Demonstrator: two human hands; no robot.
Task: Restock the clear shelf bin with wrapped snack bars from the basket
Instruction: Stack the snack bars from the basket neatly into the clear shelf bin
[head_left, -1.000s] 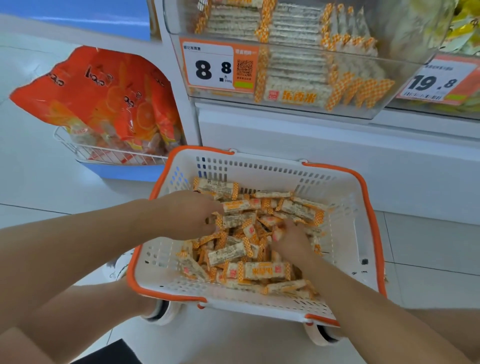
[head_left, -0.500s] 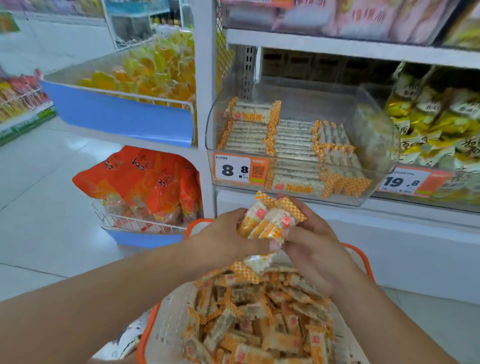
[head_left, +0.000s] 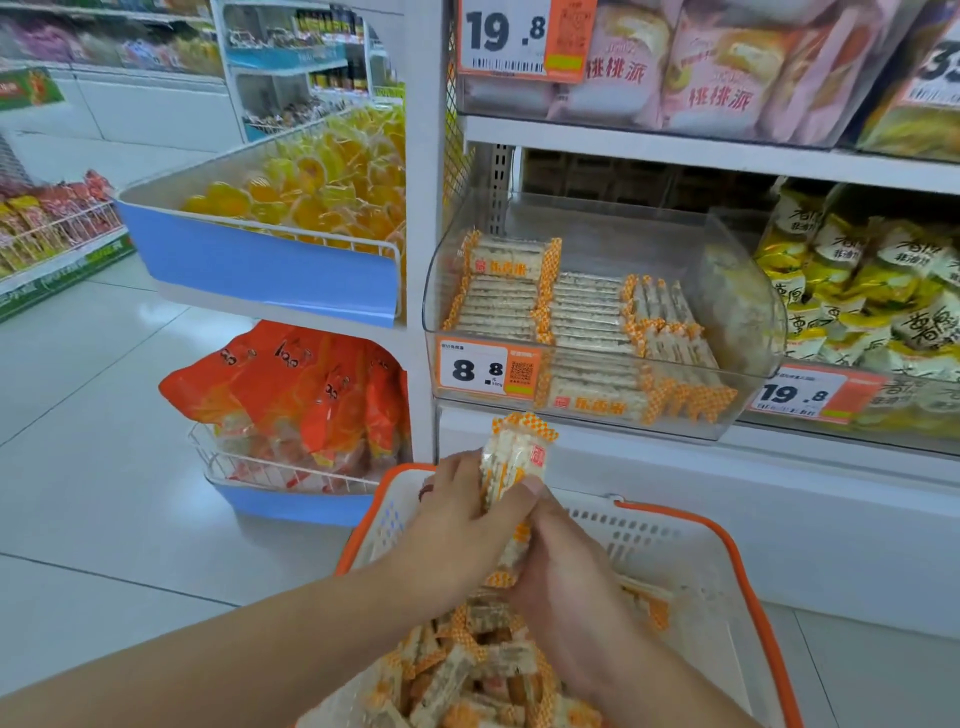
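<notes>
Basket: white with an orange rim, on the floor nearest the viewer. A loose heap of wrapped snack bars fills its near left part, so stock is plentiful; the far right corner shows bare mesh.
Left hand: above the basket's far left edge, fingers curled round one side of a bundle of bars.
Right hand: thumb pressed on the bundle's front, fingers wrapped underneath its lower end.
Bundle of bars: several bars held upright and squared together, checked ends up; probably aligned this way so they drop into a row neatly.
Clear shelf bin: just beyond and above the hands. Bars stand in tidy rows along its left wall and front edge; its right side and back are bare, the likely gap to fill.
Price tag: on the bin's front left corner, reading 8.8.
Neighbours: orange bags in a wire rack left; yellow packets right.
Stage: judged mid-transfer, bundle not yet in the bin.
</notes>
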